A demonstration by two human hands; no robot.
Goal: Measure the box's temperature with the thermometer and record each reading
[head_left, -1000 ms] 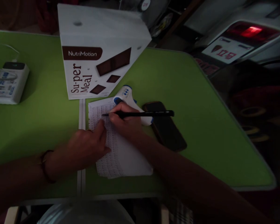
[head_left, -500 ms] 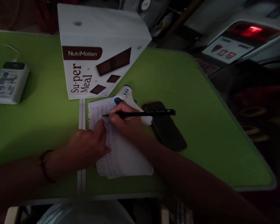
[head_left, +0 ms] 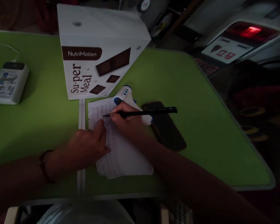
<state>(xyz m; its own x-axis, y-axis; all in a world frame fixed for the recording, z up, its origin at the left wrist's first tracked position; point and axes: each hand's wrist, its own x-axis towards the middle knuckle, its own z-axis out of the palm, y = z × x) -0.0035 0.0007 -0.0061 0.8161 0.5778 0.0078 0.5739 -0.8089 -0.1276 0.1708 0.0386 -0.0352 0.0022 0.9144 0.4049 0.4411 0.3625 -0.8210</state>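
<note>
A white printed sheet of paper point(head_left: 126, 155) lies on the green table point(head_left: 200, 118). My right hand point(head_left: 127, 123) grips a black pen point(head_left: 151, 112), its tip touching the upper part of the sheet. Resting flat on the sheet's left edge, my left hand point(head_left: 87, 147) pins it down, a dark band on its wrist. A white and blue thermometer gun point(head_left: 127, 95) lies just behind my right hand, partly hidden by it. To the right of that hand a dark phone point(head_left: 168, 130) lies on the table.
A white "NutriMotion Super Meal" box point(head_left: 95, 53) stands behind the paper. A white power bank point(head_left: 8, 82) with a cable sits at the far left. The table's right edge curves near a dim floor with a red-lit device point(head_left: 245, 37).
The pen's back end has tilted slightly up and to the right as my right hand shifts a little. My left hand and the paper stay put.
</note>
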